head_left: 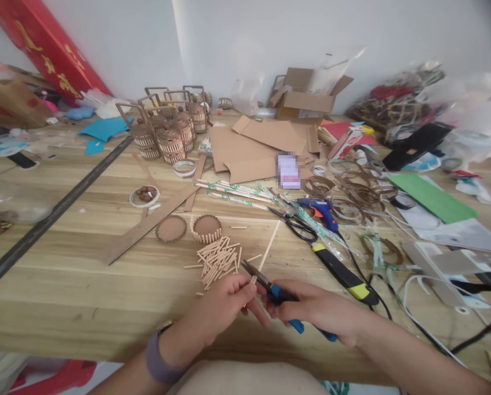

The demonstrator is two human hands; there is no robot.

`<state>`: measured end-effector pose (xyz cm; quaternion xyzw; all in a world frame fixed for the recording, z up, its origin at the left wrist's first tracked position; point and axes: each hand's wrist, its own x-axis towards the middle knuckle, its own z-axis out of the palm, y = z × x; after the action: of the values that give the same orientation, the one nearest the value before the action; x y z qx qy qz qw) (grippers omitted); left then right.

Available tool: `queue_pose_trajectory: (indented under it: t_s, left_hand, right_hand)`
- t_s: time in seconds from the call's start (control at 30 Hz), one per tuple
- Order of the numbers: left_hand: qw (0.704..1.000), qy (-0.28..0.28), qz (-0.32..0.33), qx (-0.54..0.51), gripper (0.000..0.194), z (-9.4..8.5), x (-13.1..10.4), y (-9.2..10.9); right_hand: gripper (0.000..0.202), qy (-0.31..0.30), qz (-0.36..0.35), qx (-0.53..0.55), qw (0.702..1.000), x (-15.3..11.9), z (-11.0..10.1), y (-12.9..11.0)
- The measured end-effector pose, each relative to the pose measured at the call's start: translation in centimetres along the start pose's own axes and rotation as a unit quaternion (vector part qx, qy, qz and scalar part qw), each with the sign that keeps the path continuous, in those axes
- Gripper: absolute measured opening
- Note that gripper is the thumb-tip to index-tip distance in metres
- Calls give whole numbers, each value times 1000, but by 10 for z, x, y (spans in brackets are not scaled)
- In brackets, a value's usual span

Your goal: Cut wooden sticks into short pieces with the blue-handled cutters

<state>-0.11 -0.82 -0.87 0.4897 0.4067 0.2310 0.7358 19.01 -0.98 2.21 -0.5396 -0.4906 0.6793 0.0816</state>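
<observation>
Near the table's front edge, my left hand (pixel 229 299) pinches a short wooden stick (pixel 253 280) between thumb and finger. My right hand (pixel 311 304) is closed round pliers (pixel 281 294) with blue-and-black handles. Their dark jaws point up and left, close by the stick; whether they touch it I cannot tell. Just beyond my hands lies a loose pile of short cut sticks (pixel 219 262). A small round base ringed with upright sticks (pixel 206 228) stands behind the pile, and a flat brown disc with a dark rim (pixel 171 229) is left of it. One longer thin stick (pixel 270 245) leans away from the pliers.
Scissors (pixel 298 227), a blue glue gun (pixel 321 213) and a black-and-yellow cutter (pixel 344 273) lie to the right. Cardboard sheets (pixel 245 151) and a phone (pixel 289 171) are farther back. Several small woven baskets with handles (pixel 171 145) stand at back left. Brown strip coils (pixel 360 181) crowd the right.
</observation>
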Motion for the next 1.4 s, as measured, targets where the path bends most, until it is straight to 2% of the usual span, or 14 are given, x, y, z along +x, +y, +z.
queue_pose_trajectory:
  t_s: [0.4, 0.63, 0.8, 1.13, 1.4]
  left_hand:
    - [999, -7, -32, -17, 47, 2, -1, 1]
    - [999, -13, -30, -27, 48, 2, 0, -3]
    - [999, -9, -34, -34, 47, 3, -1, -2]
    - [996, -22, -56, -62, 46, 5, -1, -2]
    - [998, -15, -49, -21, 44, 5, 2, -10]
  right_hand:
    - [23, -33, -23, 4, 999, 1, 1, -4]
    - [25, -53, -27, -16, 998, 5, -2, 1]
    - [21, -41, -20, -33, 998, 5, -2, 3]
    - [11, -32, -72, -77, 994, 12, 2, 12]
    - [5, 21, -87, -128, 988, 13, 10, 11]
